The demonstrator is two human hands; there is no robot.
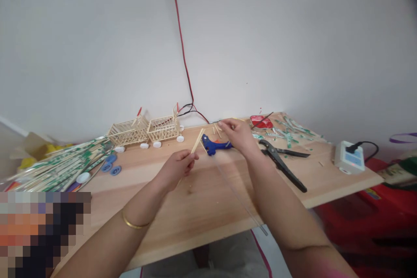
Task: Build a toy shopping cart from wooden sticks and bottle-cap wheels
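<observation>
My left hand (177, 166) is closed around a thin wooden stick (197, 140) that points up and away over the wooden board (208, 200). My right hand (237, 134) reaches farther back, fingers pinched near short stick pieces (216, 130) by the wall; what it grips is too small to name. A blue glue gun (213, 144) lies between the hands, just under my right hand, with a clear glue stick (239, 195) running toward the front edge. Black cutters (282, 163) lie right of my right wrist.
Two small stick-built carts (145, 130) with white wheels stand at the back left. A heap of wrapped chopsticks (61, 167) and blue and white caps (109, 167) lies left. Torn wrappers (289, 132), a red packet (261, 121) and a white power socket (350, 160) sit right. A red cable (182, 47) hangs down the wall.
</observation>
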